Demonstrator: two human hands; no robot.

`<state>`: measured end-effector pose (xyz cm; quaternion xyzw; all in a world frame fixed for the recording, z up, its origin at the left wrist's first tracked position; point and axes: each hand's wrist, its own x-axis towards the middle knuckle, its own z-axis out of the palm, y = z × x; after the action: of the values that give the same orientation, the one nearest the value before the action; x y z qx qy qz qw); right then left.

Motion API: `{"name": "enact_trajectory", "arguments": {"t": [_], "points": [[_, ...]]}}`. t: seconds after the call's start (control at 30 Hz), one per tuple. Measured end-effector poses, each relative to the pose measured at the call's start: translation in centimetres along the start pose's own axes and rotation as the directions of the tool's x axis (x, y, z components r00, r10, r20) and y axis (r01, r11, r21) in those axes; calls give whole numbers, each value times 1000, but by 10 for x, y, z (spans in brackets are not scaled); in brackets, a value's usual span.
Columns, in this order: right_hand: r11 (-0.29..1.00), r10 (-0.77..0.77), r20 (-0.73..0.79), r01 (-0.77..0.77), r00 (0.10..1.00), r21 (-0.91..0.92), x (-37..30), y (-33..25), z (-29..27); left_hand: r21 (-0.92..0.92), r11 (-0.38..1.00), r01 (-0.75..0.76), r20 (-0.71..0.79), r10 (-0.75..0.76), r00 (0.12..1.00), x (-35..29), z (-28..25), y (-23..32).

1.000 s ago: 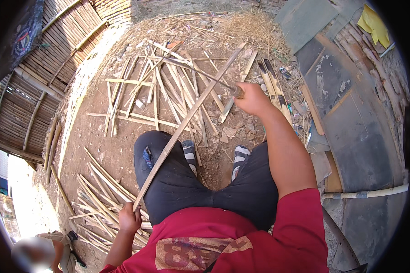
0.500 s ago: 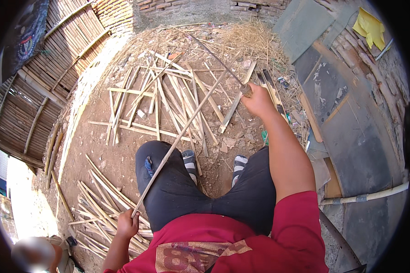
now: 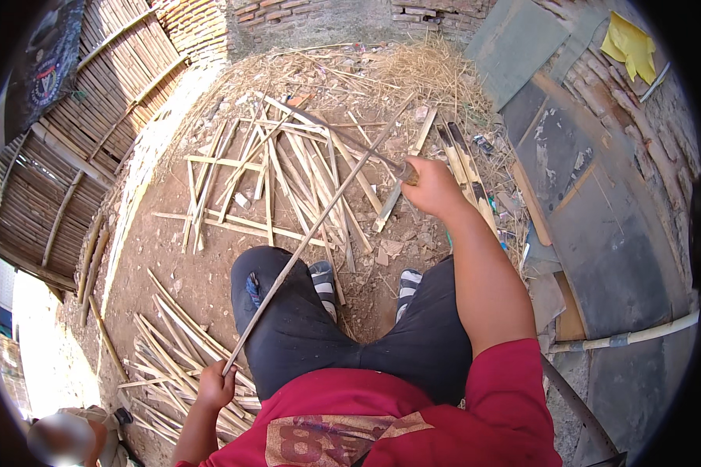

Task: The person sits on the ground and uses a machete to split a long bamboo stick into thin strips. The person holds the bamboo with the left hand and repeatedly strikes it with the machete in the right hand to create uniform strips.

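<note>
My left hand [image 3: 216, 387] is closed around the near end of a long bamboo strip [image 3: 288, 268]. From there the strip slants up past my left knee, and its far end lies over the scattered strips ahead. My right hand [image 3: 435, 187] grips the wooden handle of a machete [image 3: 331, 128]. Its long, thin dark blade points to the far left and crosses the strip near the strip's far end. Whether blade and strip touch there, I cannot tell.
Loose strips [image 3: 304, 167] litter the dirt ahead, and another pile [image 3: 175, 350] lies beside my left leg. At the lower left is another person [image 3: 93, 436]. Dark boards [image 3: 623, 241] line the right side; straw [image 3: 436, 74] lies before the brick wall [image 3: 311, 19].
My right hand has moved slightly left and nearer to me with the machete, and its blade has swung lower, across the strip. My left hand keeps its hold, almost still.
</note>
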<state>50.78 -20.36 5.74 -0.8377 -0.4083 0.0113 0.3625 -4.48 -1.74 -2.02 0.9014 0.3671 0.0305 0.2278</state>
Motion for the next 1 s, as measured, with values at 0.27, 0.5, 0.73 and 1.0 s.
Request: {"name": "enact_trajectory", "arguments": {"t": [0.27,0.5,0.73,1.0], "points": [[997,71,-27,-71,997,18,4,26,18,29,1000,-6,63,5,998,8,-3,5],[909,-220,259,294,941,-296,-21,-55,24,50,999,-2,22,1,1000,-5,-9,3],[981,159,-17,-160,987,-107,6,30,-9,41,999,26,66,-29,997,3,-14,5],[965,-47,304,123,952,-233,-27,-37,12,18,1000,-5,98,3,995,7,-15,4]]}}
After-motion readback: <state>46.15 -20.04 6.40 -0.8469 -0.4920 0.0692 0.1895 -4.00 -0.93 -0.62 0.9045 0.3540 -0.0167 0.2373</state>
